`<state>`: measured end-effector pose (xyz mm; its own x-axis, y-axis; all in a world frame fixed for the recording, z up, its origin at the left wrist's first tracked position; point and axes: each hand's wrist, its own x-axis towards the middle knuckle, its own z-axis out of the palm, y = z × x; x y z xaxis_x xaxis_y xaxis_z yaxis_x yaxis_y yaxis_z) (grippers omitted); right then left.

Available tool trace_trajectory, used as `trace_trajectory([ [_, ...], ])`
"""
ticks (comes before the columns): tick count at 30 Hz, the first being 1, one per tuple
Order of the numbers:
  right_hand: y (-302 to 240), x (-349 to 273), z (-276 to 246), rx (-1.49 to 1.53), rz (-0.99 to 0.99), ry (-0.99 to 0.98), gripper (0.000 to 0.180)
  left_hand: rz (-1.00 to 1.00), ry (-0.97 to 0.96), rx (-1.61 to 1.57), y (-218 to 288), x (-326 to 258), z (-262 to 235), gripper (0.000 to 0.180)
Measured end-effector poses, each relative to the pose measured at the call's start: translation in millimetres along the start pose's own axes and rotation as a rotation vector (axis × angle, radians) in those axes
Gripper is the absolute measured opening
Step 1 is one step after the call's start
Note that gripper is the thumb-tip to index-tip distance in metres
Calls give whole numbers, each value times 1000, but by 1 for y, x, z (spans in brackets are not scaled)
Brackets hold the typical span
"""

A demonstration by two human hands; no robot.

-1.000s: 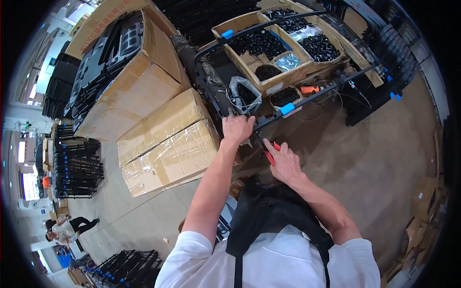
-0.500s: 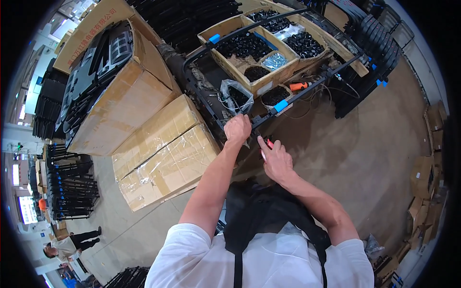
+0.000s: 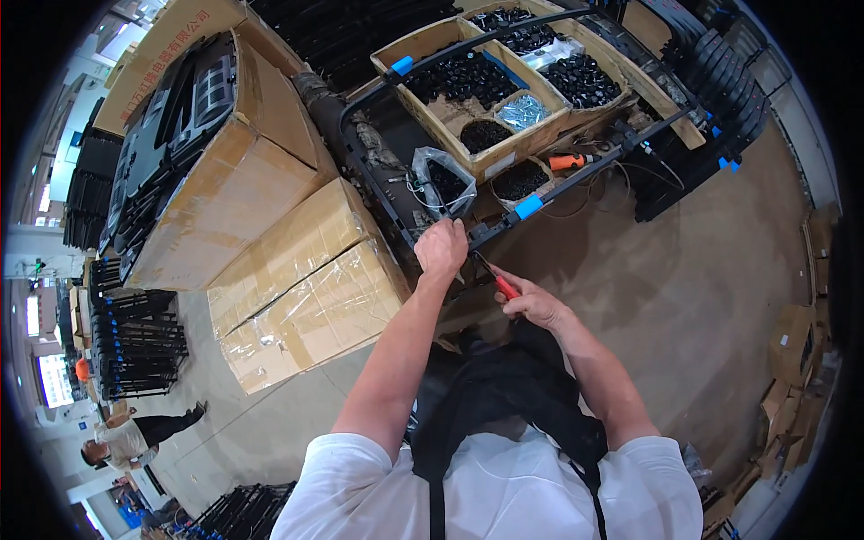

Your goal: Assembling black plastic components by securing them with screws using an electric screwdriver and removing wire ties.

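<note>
Black racked parts stand on grey floor, left; taped cardboard carton, left of centre. Left hand, centre, fingers curled at the corner of the black frame; grip undeterminable. Red-handled tool clamped in right hand. Brown floor and open box, right.

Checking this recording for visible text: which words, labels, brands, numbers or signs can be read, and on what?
Red characters on the tall open carton: readable, but not copied out here.
Pale label on the parts tray: too small to read.
White label on the brown box at right: too small to read.
Bright panel at far left: too blurred.
</note>
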<state>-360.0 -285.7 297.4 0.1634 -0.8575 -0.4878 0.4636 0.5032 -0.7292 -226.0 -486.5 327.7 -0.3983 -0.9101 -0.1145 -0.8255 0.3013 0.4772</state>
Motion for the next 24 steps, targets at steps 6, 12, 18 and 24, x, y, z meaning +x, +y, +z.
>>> trace_trajectory([
  [6,-29,9,12,-1269,135,234,84,-34,-7,24,5,2,-3,42],
  [12,-36,0,15,-755,292,143,90,-73,-22,65,12,1,-5,43],
  [18,-58,-26,3,-713,331,50,77,-121,30,65,13,5,8,44],
  [24,-26,25,-79,-863,128,299,33,-94,56,112,19,10,7,41],
])
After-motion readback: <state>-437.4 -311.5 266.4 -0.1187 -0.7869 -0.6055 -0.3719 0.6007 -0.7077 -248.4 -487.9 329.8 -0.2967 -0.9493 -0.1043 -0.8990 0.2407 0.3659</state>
